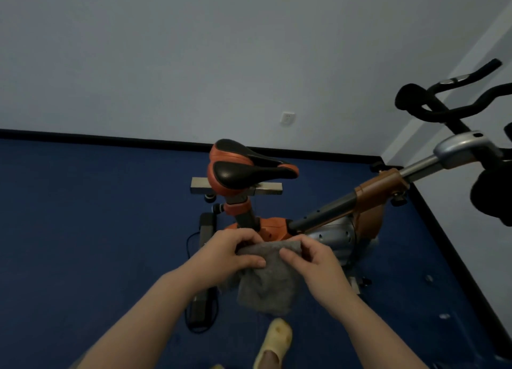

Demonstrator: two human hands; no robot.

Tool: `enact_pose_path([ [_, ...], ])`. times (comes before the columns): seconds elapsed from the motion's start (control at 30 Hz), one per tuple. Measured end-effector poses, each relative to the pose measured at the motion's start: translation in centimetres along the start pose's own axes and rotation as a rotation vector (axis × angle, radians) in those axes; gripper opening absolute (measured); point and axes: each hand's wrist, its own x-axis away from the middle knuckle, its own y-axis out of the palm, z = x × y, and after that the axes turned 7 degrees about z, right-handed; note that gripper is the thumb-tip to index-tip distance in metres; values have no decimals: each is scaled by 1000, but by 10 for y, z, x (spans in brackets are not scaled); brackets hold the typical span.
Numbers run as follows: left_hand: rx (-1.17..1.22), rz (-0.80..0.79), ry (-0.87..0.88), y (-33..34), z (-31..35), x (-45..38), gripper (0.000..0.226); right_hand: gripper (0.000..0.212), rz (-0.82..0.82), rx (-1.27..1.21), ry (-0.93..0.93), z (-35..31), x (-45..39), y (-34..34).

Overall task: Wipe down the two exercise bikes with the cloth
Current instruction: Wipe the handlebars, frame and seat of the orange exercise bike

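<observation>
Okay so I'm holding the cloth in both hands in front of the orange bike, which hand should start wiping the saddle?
Probably the left. Both hands pinch the grey cloth, but the left hand sits almost directly below the saddle, while the right hand is off toward the handlebar post.

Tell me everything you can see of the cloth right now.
The cloth is grey and fuzzy, like a small towel, folded into a rough rectangle. It hangs in the air in front of the orange bike, not touching it. The left hand and right hand each pinch a top corner, thumbs on the near face, and the rest hangs down.
</observation>
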Motion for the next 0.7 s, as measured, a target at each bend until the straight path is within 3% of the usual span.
enact_pose_path([
  [0.13, -57, 207, -167, -19, -26, 10, 18, 9, 116, -56, 89, -7, -15, 8],
  [0.27, 33, 421, -325, -44, -51, 20, 11, 9, 199, -25, 90, -5, -35, 11],
  [0.7, -6, 437, -344, -93, -74, -44, 14, 11, 353, -111, 247, 17, -107, 30],
])
